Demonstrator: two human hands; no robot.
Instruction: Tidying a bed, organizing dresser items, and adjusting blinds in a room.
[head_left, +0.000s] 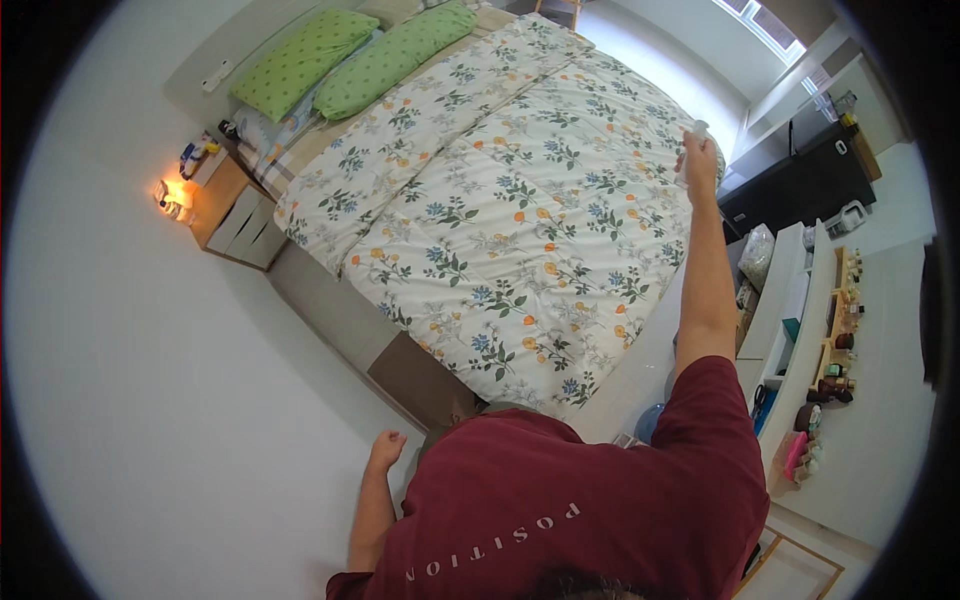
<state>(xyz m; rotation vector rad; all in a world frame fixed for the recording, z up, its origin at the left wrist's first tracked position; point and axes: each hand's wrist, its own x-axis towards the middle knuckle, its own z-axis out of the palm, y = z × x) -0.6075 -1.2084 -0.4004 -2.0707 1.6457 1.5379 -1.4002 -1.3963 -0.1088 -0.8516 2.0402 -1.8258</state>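
Note:
My right arm is stretched far forward over the right edge of a bed. In my right hand (701, 161) is a pale translucent bottle (699, 127), its top showing above my fingers and the rest mostly covered by them. Beneath it lies a white floral duvet (517, 202) with orange and blue flowers, spread over the bed with some wrinkles and a raised fold line. My left hand (388, 450) hangs low beside the white wall, fingers curled in, with nothing visible in it.
Two green dotted pillows, one rectangular (307, 64) and one long bolster (397, 60), lie at the bed's head. A nightstand (244, 225) with a lit lamp (174, 199) stands at the left. Along the right are a black cabinet (802, 180) and shelves (780, 300) holding small items.

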